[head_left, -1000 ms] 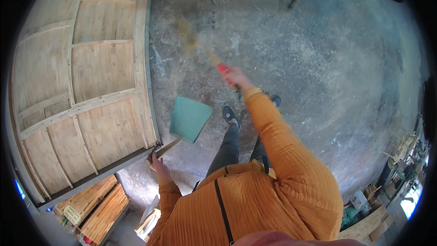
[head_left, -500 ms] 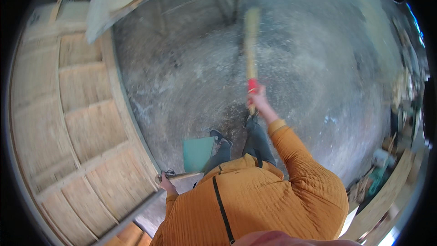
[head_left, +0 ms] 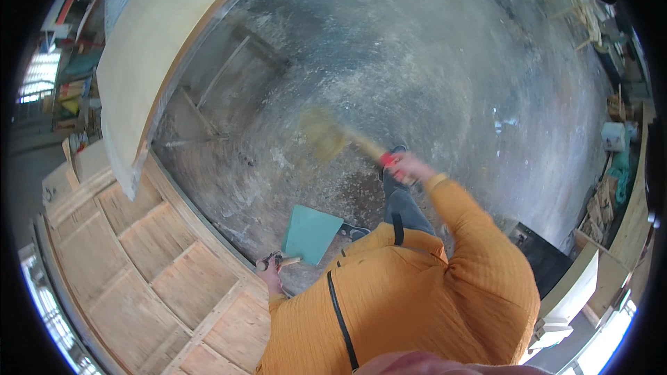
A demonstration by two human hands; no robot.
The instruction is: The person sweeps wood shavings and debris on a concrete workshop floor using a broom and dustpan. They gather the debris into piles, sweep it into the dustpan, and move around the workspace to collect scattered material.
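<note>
A short straw hand broom with a red band on its grip is held in my right hand, fingers wrapped round the handle. Its yellowish bristle end is motion-blurred and hangs over the floor, pointing left. Low on the left, my left hand closes round the short wooden handle of a teal dustpan. Something dark and thin shows at that hand, too small to name. The flat teal pan is beside my shoe, and the broom's bristles are apart from it.
A panelled wooden piece stands along my left side. Above it juts a pale board wrapped at its edge in plastic. Pale specks cover the concrete floor. At the right lie wood offcuts, a white container and planks.
My right hand has swung the broom from pointing straight ahead round to the left, its bristle end now nearer the dustpan. The view has turned, and my left hand still holds the dustpan.
</note>
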